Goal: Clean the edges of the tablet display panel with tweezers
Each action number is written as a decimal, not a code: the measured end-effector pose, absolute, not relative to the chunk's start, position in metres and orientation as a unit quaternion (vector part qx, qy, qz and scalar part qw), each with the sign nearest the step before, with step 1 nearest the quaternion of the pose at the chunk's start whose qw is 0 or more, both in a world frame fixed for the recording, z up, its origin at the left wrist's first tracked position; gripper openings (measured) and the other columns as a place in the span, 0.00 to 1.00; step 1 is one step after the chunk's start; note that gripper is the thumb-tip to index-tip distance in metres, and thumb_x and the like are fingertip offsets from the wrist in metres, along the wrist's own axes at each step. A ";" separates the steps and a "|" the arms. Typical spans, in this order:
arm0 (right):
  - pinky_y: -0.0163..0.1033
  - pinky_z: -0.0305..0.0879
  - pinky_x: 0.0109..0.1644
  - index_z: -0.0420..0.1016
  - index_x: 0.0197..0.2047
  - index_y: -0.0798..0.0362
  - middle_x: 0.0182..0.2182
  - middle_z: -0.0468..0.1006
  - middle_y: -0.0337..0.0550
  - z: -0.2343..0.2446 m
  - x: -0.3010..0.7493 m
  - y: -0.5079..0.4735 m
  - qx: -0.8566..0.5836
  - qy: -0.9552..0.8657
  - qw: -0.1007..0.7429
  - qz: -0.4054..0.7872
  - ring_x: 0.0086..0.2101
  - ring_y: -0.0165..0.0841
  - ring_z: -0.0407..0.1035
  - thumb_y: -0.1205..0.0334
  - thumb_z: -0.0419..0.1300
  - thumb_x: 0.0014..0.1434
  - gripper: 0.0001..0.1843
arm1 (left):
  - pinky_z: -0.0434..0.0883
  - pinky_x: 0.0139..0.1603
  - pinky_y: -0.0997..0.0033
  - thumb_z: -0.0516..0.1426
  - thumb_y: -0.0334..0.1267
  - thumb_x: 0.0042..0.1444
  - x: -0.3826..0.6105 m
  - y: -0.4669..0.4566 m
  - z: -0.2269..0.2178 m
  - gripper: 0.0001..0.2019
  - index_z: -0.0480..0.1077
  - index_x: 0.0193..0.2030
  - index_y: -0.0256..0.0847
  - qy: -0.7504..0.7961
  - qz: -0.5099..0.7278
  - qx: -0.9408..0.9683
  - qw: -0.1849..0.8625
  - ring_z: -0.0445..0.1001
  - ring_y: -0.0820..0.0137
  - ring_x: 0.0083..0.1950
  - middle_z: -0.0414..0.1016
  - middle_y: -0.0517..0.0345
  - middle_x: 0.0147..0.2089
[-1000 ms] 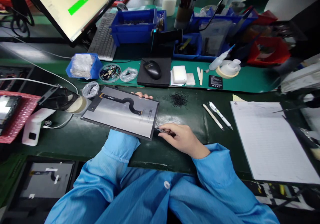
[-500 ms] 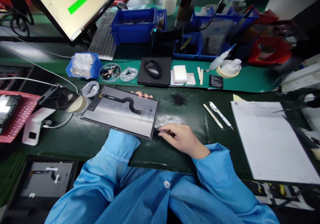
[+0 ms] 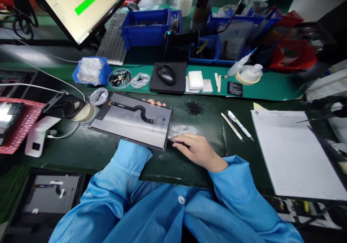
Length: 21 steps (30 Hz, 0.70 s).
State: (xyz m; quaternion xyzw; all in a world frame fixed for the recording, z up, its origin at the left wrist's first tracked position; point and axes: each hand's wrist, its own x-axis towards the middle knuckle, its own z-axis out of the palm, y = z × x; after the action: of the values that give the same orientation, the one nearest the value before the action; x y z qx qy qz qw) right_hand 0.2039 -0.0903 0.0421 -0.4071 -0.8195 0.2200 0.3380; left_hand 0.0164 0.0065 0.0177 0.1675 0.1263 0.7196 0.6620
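My left hand [image 3: 155, 102] supports a tablet display panel [image 3: 132, 123] from beneath. Its fingertips curl over the panel's far edge, and the rest of the hand is hidden under it. The panel's grey back faces up, with a black ribbon cable [image 3: 139, 109] running across it. Closed in a pinch, my right hand [image 3: 199, 149] grips a slim dark pointed tool [image 3: 179, 142]. The tool's tip is at the panel's right edge; whether it touches cannot be made out. A pile of black scraps [image 3: 194, 107] lies on the bench beyond my right hand.
Further right lie a white pen [image 3: 240, 125], a thin stick [image 3: 231, 127] and a lined paper pad [image 3: 292, 152]. A mouse [image 3: 165, 75], a dish of small parts [image 3: 120, 78] and blue bins [image 3: 146, 28] stand behind. Another panel [image 3: 51, 194] sits at lower left.
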 end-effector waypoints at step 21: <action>0.41 0.83 0.38 0.86 0.52 0.41 0.41 0.90 0.39 0.040 0.204 -0.094 -0.420 -0.807 0.352 0.221 0.34 0.39 0.85 0.61 0.65 0.71 0.10 | 0.79 0.53 0.59 0.43 0.43 0.75 0.014 0.014 0.009 0.23 0.77 0.37 0.47 0.146 0.717 0.213 0.648 0.78 0.69 0.41 0.73 0.58 0.37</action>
State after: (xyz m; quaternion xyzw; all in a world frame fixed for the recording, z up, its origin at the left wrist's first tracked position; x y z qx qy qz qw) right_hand 0.2036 -0.0935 0.0405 -0.4200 -0.8068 0.2214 0.3517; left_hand 0.0142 0.0141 0.0088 0.2127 0.1461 0.7165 0.6481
